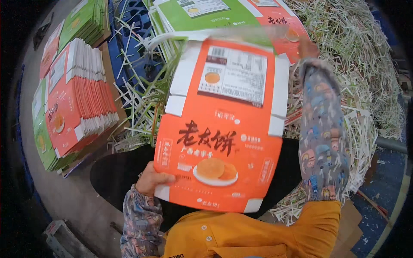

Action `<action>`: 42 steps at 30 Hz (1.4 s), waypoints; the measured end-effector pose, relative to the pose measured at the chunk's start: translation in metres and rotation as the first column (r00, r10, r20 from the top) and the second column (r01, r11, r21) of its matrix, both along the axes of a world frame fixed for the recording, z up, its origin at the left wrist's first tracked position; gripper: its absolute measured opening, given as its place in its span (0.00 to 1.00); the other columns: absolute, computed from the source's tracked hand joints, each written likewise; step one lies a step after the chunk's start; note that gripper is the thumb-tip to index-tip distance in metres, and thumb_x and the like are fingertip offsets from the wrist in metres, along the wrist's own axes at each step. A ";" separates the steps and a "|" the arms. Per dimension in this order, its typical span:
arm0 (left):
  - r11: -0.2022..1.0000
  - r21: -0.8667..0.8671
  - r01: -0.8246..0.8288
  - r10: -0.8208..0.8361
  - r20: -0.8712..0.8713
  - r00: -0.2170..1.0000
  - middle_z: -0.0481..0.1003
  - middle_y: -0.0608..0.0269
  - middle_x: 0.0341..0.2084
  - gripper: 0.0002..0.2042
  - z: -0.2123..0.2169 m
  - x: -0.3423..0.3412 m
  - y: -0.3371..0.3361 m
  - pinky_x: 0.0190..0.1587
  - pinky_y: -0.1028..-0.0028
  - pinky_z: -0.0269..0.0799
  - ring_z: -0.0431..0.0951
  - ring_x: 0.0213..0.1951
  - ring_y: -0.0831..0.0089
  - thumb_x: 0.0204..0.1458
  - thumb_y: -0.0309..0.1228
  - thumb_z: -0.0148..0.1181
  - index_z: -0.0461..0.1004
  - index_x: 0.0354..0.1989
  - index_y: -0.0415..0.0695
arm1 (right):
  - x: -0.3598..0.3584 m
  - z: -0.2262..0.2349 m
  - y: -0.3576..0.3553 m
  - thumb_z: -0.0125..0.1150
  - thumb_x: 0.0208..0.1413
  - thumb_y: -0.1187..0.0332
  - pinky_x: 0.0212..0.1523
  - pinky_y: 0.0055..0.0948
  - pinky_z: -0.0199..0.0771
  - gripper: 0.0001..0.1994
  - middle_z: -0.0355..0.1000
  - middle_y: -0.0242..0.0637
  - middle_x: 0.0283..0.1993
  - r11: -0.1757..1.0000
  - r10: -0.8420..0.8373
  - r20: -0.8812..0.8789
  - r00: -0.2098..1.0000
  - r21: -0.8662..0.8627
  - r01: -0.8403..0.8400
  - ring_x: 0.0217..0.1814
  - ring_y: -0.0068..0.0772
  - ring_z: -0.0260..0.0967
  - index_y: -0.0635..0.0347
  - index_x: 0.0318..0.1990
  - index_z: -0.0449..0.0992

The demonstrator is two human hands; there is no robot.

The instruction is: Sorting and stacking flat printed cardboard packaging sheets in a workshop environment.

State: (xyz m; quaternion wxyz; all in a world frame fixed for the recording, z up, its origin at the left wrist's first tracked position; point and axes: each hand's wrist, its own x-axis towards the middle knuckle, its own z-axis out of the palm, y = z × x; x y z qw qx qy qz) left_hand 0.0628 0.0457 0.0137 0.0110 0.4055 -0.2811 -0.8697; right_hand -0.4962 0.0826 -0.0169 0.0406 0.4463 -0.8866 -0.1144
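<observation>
Orange carton blank (221, 129), left hand (151, 179) pinching lower corner, right hand (307, 48) raised behind top

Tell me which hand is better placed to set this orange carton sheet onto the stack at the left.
Left, probably: the left hand already grips the orange carton sheet nearest the stack.

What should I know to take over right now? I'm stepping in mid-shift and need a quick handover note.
Left hand grips the lower left edge of an orange carton blank, held flat in front.
Right hand reaches to the far end, near the blank's top right corner; its grip is blurred.
Done: orange and green blanks stand stacked in the left pile.
Left: more blanks lie ahead among paper strips.
</observation>
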 end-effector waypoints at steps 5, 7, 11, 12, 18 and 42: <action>0.999 0.035 -0.004 0.005 -0.040 0.999 0.73 0.58 0.36 0.22 -0.014 -0.008 0.005 0.39 0.75 0.69 0.73 0.36 0.73 0.33 0.20 0.62 0.67 0.42 0.35 | -0.011 0.001 -0.002 0.52 0.46 0.63 0.45 0.45 0.60 0.19 0.65 0.49 0.41 0.979 0.160 -0.079 0.984 -0.116 -0.168 0.48 0.50 0.60 0.55 0.47 0.63; 0.998 0.037 0.048 -0.049 0.043 0.998 0.71 0.52 0.38 0.24 -0.020 -0.013 0.004 0.40 0.68 0.70 0.73 0.38 0.66 0.31 0.21 0.63 0.65 0.43 0.34 | -0.013 0.007 -0.007 0.53 0.45 0.64 0.46 0.44 0.59 0.20 0.65 0.49 0.41 0.956 0.229 -0.123 0.966 -0.159 -0.247 0.49 0.50 0.59 0.56 0.48 0.63; 0.997 0.075 -0.018 0.018 -0.005 1.000 0.71 0.51 0.39 0.25 -0.016 -0.010 0.010 0.41 0.69 0.70 0.74 0.38 0.65 0.32 0.21 0.62 0.64 0.44 0.34 | 0.042 0.024 -0.018 0.55 0.43 0.66 0.47 0.42 0.58 0.21 0.63 0.46 0.43 0.826 0.411 -0.228 0.883 -0.318 -0.466 0.51 0.48 0.57 0.58 0.48 0.63; 0.997 0.078 -0.028 0.030 -0.019 0.999 0.71 0.51 0.39 0.25 -0.016 -0.009 0.011 0.41 0.69 0.70 0.74 0.38 0.65 0.32 0.21 0.62 0.64 0.44 0.34 | 0.068 0.040 -0.007 0.56 0.43 0.67 0.47 0.41 0.58 0.21 0.62 0.44 0.46 0.709 0.483 -0.327 0.812 -0.398 -0.582 0.51 0.48 0.56 0.60 0.47 0.63; 0.991 0.116 -0.073 0.092 -0.173 0.981 0.70 0.51 0.40 0.28 -0.011 -0.013 0.016 0.41 0.68 0.70 0.74 0.38 0.65 0.31 0.23 0.63 0.62 0.46 0.33 | 0.169 0.029 0.089 0.55 0.47 0.66 0.40 0.32 0.63 0.16 0.65 0.42 0.38 0.684 0.257 0.542 0.800 -0.687 0.246 0.41 0.31 0.63 0.67 0.41 0.64; 0.982 -0.168 0.086 -0.145 -0.380 0.913 0.72 0.61 0.37 0.20 0.002 -0.042 0.040 0.42 0.75 0.67 0.73 0.37 0.75 0.38 0.24 0.61 0.67 0.43 0.37 | 0.238 0.181 0.157 0.46 0.53 0.72 0.41 0.27 0.68 0.14 0.63 0.42 0.44 0.255 0.520 0.689 0.504 -0.689 0.679 0.43 0.30 0.65 0.64 0.46 0.55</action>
